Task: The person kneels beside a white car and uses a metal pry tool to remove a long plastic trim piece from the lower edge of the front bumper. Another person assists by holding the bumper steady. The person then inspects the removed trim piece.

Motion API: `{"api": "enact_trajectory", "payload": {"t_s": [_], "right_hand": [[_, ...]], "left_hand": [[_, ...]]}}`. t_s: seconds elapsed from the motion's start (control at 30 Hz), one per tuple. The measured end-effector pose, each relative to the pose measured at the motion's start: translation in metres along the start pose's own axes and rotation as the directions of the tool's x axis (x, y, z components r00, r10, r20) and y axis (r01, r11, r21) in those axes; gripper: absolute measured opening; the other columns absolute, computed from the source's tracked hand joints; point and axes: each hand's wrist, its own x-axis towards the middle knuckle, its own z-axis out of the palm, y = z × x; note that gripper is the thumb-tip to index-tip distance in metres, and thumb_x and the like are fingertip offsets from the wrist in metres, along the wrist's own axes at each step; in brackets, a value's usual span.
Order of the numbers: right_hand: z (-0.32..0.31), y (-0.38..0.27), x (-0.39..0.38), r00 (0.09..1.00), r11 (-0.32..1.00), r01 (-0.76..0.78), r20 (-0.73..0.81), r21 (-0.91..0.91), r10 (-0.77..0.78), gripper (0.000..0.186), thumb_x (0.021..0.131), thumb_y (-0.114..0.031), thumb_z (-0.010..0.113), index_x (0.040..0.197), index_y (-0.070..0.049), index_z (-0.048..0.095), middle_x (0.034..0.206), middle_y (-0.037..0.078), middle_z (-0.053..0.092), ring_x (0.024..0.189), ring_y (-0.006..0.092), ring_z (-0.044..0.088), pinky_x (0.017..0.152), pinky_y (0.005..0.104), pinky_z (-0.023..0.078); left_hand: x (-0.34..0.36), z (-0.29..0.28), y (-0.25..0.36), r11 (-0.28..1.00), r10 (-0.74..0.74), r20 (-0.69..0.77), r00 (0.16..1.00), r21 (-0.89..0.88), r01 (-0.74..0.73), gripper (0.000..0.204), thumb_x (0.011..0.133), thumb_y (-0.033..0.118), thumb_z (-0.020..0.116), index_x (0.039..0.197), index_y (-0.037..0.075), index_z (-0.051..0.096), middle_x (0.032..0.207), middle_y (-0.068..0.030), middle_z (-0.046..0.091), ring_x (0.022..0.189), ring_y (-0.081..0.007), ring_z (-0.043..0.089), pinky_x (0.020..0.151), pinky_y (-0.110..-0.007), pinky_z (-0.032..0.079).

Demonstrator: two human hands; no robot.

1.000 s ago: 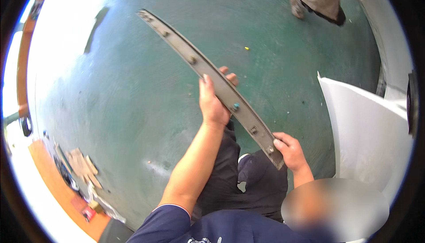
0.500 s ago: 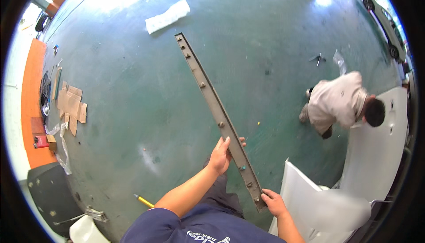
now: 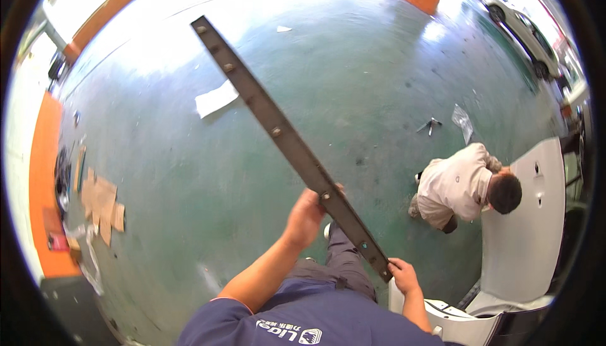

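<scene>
A long, narrow dark trim strip (image 3: pixel 293 152) with several small clips along its face slants across the middle of the view, its far end up and to the left. My left hand (image 3: pixel 307 215) is closed around it below its middle, fingertips showing past the far edge. At the near end, my right hand (image 3: pixel 403 275) grips the strip's corner between thumb and fingers. One clip near that end is blue-green; the others look pale or dull. The strip is held in the air above the green floor.
To the right a person in a light shirt (image 3: pixel 459 182) bends beside a large white car panel (image 3: pixel 527 220). White sheeting (image 3: pixel 216 99) lies ahead on the floor, flattened cardboard (image 3: pixel 101 202) at left. A dark panel (image 3: pixel 72 308) stands lower left; a car (image 3: pixel 521 34) is parked far right.
The strip has tilted further left and its far end has risen, with both hands still on it. The view has shifted, and the person at right appears lower and further left.
</scene>
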Motion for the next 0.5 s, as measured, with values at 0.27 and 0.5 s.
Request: {"api": "enact_trajectory", "payload": {"t_s": [0.27, 0.5], "right_hand": [[-0.042, -0.044, 0.193, 0.934, 0.918, 0.284, -0.136, -0.276, -0.329, 0.033, 0.093, -0.023, 0.065, 0.119, -0.004, 0.073, 0.121, 0.018, 0.071, 0.109, 0.0371, 0.067, 0.099, 0.0447, 0.052], [-0.101, -0.306, 0.304, 0.79, 0.783, 0.614, -0.093, 0.1, -0.607, 0.043, 0.093, -0.033, 0.072, 0.125, -0.005, 0.068, 0.116, 0.018, 0.069, 0.094, 0.0293, 0.07, 0.087, 0.0408, 0.055]], "left_hand": [[0.159, 0.034, 0.083, 0.982, 0.182, -0.193, 0.964, 0.091, -0.167, 0.036, 0.108, 0.01, 0.048, 0.143, 0.009, 0.048, 0.149, -0.0189, 0.052, 0.135, -0.0368, 0.054, 0.112, -0.05, 0.047], [0.274, 0.078, 0.062, 0.984, 0.012, -0.186, 0.982, 0.176, 0.021, 0.045, 0.104, 0.004, 0.055, 0.148, 0.014, 0.046, 0.152, -0.0171, 0.049, 0.138, -0.0356, 0.051, 0.113, -0.053, 0.046]]}}
